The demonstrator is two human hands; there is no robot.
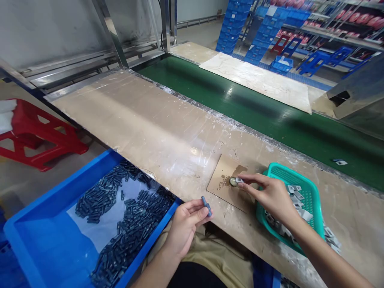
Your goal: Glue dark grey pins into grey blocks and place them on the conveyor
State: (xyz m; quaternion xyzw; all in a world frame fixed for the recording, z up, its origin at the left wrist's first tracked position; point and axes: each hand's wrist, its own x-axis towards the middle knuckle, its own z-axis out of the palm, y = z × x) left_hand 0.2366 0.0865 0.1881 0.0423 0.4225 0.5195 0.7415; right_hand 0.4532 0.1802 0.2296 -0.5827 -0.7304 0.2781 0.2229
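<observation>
Between the thumb and fingers of my left hand (187, 226) is a small dark blue plastic rod (206, 205); a second one may be pressed against it. That hand is just off the table's front edge. My right hand (271, 194) pinches a small grey-white plastic piece (239, 180) at the rim of a small round cap (233, 181) with pale contents. Whether the piece dips into it, I cannot tell. The cap rests on a square of brown cardboard (219, 182) with wet, dark stains. Under my right forearm, a green basket (315, 200) holds several grey-white pieces (297, 194).
A blue tray (39, 240) with many dark blue rods (132, 224) stands at my left. Beyond the worktable (144, 116) runs a green conveyor belt (204, 92), with a small piece (340, 162) on it. A red stool (39, 132) stands far left; blue crates (234, 24) are stacked behind.
</observation>
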